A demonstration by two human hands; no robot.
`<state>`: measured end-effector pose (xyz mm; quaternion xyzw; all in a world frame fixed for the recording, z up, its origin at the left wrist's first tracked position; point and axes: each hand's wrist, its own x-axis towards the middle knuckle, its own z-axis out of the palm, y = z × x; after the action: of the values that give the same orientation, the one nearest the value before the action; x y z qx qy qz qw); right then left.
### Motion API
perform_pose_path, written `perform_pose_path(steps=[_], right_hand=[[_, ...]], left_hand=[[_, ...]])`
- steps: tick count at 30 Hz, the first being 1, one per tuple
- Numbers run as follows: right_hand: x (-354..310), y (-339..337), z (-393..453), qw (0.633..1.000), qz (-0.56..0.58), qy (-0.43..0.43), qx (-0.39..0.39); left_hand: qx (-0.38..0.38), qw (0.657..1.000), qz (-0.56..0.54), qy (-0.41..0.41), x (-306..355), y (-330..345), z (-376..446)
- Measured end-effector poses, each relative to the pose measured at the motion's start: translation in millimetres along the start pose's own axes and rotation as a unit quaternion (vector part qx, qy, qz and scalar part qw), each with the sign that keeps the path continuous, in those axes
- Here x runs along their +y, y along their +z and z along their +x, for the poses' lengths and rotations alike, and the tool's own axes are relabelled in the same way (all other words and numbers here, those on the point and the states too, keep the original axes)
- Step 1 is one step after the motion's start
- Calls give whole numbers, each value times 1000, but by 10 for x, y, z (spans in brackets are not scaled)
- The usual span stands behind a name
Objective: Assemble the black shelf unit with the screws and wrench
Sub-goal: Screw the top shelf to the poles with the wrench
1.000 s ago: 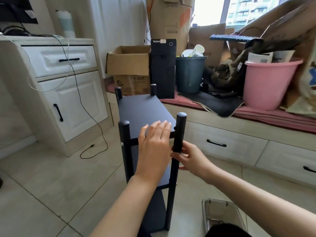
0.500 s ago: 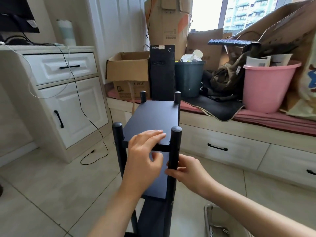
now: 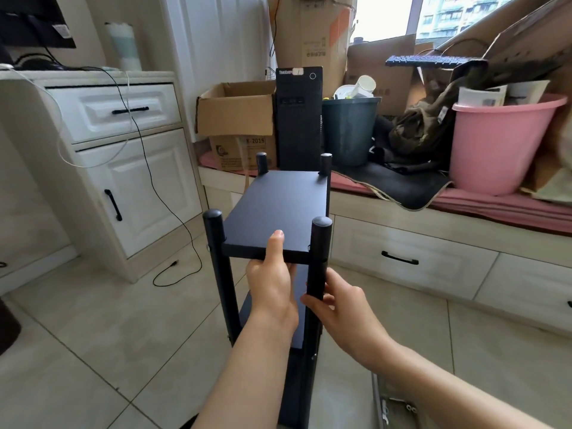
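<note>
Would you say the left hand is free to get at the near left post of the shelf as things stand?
Probably yes: the left hand grips the top board's near edge, and nothing stands between it and that post.

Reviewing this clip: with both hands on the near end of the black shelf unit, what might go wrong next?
The left hand grips the top black shelf board by its near edge only, so the tall narrow unit might tip. The right hand curls round the near right black round post beside that board, so fingers risk pinching.
</note>
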<state>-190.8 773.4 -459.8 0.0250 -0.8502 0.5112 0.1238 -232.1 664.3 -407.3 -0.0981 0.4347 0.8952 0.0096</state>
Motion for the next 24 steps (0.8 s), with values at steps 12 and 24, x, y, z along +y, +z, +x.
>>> perform_pose_path(steps=[12, 24], right_hand=[[-99, 91, 45, 998, -55, -16, -22], [-139, 110, 49, 996, -95, 1, 3]], left_hand=[[-71, 997, -12, 15, -17, -118, 79], [-100, 995, 25, 15, -30, -105, 142]])
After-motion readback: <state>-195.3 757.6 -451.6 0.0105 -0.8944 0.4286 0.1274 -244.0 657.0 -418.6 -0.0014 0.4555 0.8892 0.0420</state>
